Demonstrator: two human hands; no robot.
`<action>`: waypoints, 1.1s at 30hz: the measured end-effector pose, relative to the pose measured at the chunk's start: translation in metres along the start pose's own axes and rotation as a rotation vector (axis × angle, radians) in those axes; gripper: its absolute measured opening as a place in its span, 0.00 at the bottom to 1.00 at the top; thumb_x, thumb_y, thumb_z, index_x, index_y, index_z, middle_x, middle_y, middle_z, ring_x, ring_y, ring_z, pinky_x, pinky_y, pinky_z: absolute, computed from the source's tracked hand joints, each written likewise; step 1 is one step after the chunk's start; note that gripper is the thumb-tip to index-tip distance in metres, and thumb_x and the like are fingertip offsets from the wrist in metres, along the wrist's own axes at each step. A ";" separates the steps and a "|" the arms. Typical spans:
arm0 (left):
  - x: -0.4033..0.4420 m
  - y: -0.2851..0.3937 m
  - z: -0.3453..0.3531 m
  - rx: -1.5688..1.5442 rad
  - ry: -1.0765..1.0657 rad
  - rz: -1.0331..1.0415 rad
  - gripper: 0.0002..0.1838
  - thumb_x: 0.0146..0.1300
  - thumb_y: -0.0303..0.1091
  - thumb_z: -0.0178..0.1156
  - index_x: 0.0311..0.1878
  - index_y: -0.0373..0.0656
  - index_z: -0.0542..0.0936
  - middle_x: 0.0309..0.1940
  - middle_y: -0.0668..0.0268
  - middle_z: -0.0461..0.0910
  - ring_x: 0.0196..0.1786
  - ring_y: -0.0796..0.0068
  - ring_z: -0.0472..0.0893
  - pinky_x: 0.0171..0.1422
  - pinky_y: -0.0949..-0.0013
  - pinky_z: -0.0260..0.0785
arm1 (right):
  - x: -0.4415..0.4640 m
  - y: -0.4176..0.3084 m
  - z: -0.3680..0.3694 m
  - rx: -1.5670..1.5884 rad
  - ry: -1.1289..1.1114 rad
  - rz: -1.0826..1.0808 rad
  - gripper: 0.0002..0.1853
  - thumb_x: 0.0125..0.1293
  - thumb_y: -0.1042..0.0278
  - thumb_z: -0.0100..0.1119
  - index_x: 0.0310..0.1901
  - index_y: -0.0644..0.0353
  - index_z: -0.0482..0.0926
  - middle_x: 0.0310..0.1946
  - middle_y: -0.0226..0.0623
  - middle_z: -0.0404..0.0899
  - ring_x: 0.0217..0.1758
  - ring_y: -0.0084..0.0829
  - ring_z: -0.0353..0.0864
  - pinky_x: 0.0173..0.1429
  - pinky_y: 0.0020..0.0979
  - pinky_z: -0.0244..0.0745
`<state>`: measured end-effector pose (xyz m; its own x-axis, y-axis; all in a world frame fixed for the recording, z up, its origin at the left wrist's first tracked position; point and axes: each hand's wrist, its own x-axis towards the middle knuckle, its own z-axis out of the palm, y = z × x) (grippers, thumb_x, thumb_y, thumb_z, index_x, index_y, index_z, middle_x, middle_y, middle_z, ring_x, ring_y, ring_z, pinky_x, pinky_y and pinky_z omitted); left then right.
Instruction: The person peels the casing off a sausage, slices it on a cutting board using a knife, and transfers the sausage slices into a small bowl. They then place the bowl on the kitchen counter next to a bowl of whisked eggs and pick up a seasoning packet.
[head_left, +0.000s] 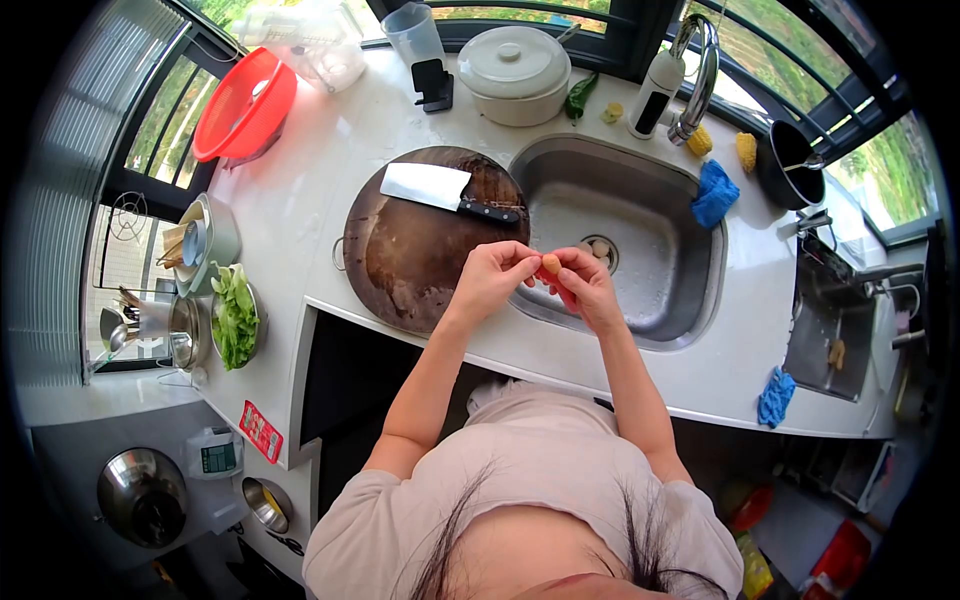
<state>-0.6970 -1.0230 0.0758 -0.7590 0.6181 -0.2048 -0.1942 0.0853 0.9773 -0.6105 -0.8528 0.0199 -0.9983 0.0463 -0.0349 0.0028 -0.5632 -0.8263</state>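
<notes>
Over the near-left edge of the steel sink (690, 310), my left hand (493, 285) and my right hand (588, 290) meet with fingertips pinched on a small orange-and-red piece (551, 264). Fingers cover much of it, and its exact kind does not show. Left of the sink lies a round dark wooden chopping board (400, 260). A cleaver (425, 184) rests on its far part, black handle pointing right. Inside the sink, several small pale round pieces (598, 247) sit at the drain.
At the back stand a white lidded pot (514, 75), a green pepper (580, 96) and a faucet (700, 80). A red basin (245, 105) and a bowl of leafy greens (235, 315) are on the left. A blue cloth (714, 193) hangs over the sink's right rim.
</notes>
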 end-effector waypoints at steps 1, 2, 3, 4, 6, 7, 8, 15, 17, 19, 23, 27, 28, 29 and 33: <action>0.000 0.000 0.001 0.021 0.004 0.014 0.07 0.67 0.27 0.61 0.41 0.33 0.83 0.32 0.67 0.84 0.33 0.84 0.80 0.37 0.80 0.71 | 0.000 0.002 -0.002 -0.010 -0.011 -0.002 0.13 0.69 0.68 0.60 0.52 0.62 0.79 0.44 0.31 0.82 0.44 0.19 0.80 0.46 0.24 0.75; -0.001 -0.001 0.003 0.042 0.008 0.029 0.07 0.66 0.27 0.61 0.41 0.33 0.83 0.32 0.68 0.84 0.33 0.85 0.80 0.37 0.81 0.71 | 0.001 0.002 -0.004 -0.020 -0.022 -0.003 0.13 0.69 0.68 0.60 0.52 0.62 0.79 0.44 0.30 0.82 0.44 0.19 0.80 0.46 0.23 0.75; -0.002 0.003 0.005 0.118 0.031 0.051 0.07 0.66 0.27 0.61 0.41 0.33 0.83 0.31 0.68 0.84 0.33 0.86 0.80 0.37 0.81 0.71 | 0.000 0.001 -0.004 -0.018 -0.027 0.002 0.12 0.69 0.68 0.61 0.51 0.62 0.79 0.43 0.30 0.82 0.44 0.19 0.79 0.45 0.23 0.75; -0.005 0.009 0.009 0.194 0.055 0.073 0.06 0.65 0.27 0.61 0.40 0.33 0.83 0.30 0.68 0.84 0.32 0.87 0.79 0.36 0.81 0.71 | 0.000 0.000 -0.004 -0.017 -0.033 0.007 0.12 0.68 0.69 0.61 0.51 0.62 0.79 0.43 0.30 0.82 0.43 0.19 0.79 0.45 0.23 0.74; -0.005 0.011 0.012 0.283 0.075 0.093 0.06 0.65 0.26 0.60 0.40 0.33 0.82 0.29 0.69 0.84 0.31 0.88 0.79 0.35 0.81 0.70 | -0.001 -0.001 -0.005 -0.017 -0.047 0.026 0.12 0.67 0.70 0.62 0.50 0.62 0.79 0.42 0.29 0.82 0.42 0.18 0.78 0.44 0.22 0.74; -0.004 0.008 0.012 0.296 0.073 0.092 0.06 0.64 0.26 0.60 0.39 0.33 0.82 0.29 0.69 0.84 0.31 0.88 0.78 0.34 0.81 0.69 | -0.001 -0.001 -0.007 -0.018 -0.056 0.040 0.12 0.66 0.71 0.63 0.50 0.63 0.79 0.42 0.29 0.81 0.41 0.18 0.77 0.44 0.22 0.73; -0.003 0.005 0.012 0.309 0.069 0.090 0.06 0.64 0.26 0.60 0.39 0.33 0.82 0.28 0.69 0.84 0.30 0.89 0.78 0.33 0.81 0.69 | -0.001 -0.001 -0.008 -0.019 -0.065 0.054 0.13 0.65 0.72 0.64 0.50 0.63 0.80 0.41 0.29 0.81 0.41 0.17 0.77 0.44 0.22 0.73; -0.001 -0.006 0.014 0.278 0.070 0.010 0.08 0.66 0.29 0.59 0.38 0.34 0.82 0.27 0.72 0.81 0.30 0.89 0.75 0.33 0.81 0.68 | -0.002 0.000 -0.013 -0.022 -0.207 -0.069 0.12 0.57 0.77 0.67 0.45 0.63 0.81 0.41 0.28 0.77 0.43 0.20 0.76 0.48 0.23 0.73; 0.004 -0.019 0.002 0.221 0.070 -0.069 0.08 0.66 0.30 0.59 0.39 0.34 0.82 0.28 0.71 0.80 0.31 0.88 0.75 0.34 0.80 0.68 | -0.003 -0.005 -0.005 -0.040 -0.246 -0.131 0.12 0.57 0.78 0.67 0.44 0.63 0.82 0.42 0.29 0.75 0.44 0.21 0.76 0.49 0.25 0.73; -0.001 -0.007 0.006 0.138 0.016 -0.027 0.09 0.68 0.29 0.57 0.42 0.33 0.82 0.32 0.69 0.82 0.33 0.86 0.77 0.36 0.79 0.68 | -0.003 -0.012 0.000 -0.058 -0.202 -0.118 0.11 0.57 0.78 0.66 0.44 0.64 0.82 0.44 0.30 0.74 0.45 0.22 0.76 0.48 0.25 0.73; -0.005 0.003 0.006 0.010 -0.041 0.062 0.10 0.69 0.28 0.57 0.46 0.32 0.82 0.35 0.66 0.84 0.37 0.83 0.80 0.39 0.79 0.70 | 0.003 -0.014 -0.004 -0.015 -0.087 -0.096 0.08 0.62 0.75 0.64 0.43 0.63 0.82 0.43 0.30 0.76 0.44 0.21 0.77 0.44 0.23 0.73; -0.007 0.007 0.011 -0.002 -0.059 0.071 0.09 0.67 0.26 0.60 0.46 0.32 0.82 0.38 0.64 0.85 0.41 0.81 0.82 0.44 0.79 0.73 | 0.000 -0.018 -0.005 -0.040 -0.083 -0.066 0.08 0.64 0.72 0.64 0.44 0.62 0.82 0.41 0.30 0.78 0.42 0.21 0.78 0.42 0.23 0.73; -0.007 0.009 0.011 0.004 -0.055 0.068 0.08 0.67 0.25 0.60 0.46 0.32 0.83 0.37 0.64 0.85 0.40 0.81 0.83 0.44 0.79 0.73 | -0.001 -0.019 -0.005 -0.044 -0.097 -0.068 0.08 0.64 0.72 0.64 0.44 0.62 0.81 0.41 0.30 0.79 0.42 0.21 0.78 0.42 0.23 0.73; -0.006 0.010 0.011 0.009 -0.054 0.065 0.08 0.66 0.25 0.60 0.45 0.32 0.83 0.36 0.64 0.85 0.40 0.81 0.83 0.45 0.79 0.74 | -0.001 -0.019 -0.005 -0.060 -0.086 -0.054 0.09 0.64 0.71 0.64 0.44 0.62 0.81 0.41 0.30 0.79 0.42 0.21 0.78 0.42 0.23 0.73; -0.006 0.011 0.012 0.166 -0.026 0.061 0.05 0.62 0.24 0.61 0.39 0.32 0.83 0.30 0.68 0.84 0.34 0.85 0.80 0.39 0.80 0.72 | -0.004 -0.023 -0.003 -0.073 -0.068 -0.013 0.10 0.63 0.71 0.66 0.44 0.63 0.81 0.39 0.29 0.80 0.42 0.20 0.78 0.42 0.23 0.73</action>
<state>-0.6873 -1.0166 0.0880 -0.7491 0.6462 -0.1455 -0.0412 0.1738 0.9839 -0.6065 -0.8378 0.0373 -0.9999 -0.0043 0.0124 -0.0086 -0.5010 -0.8654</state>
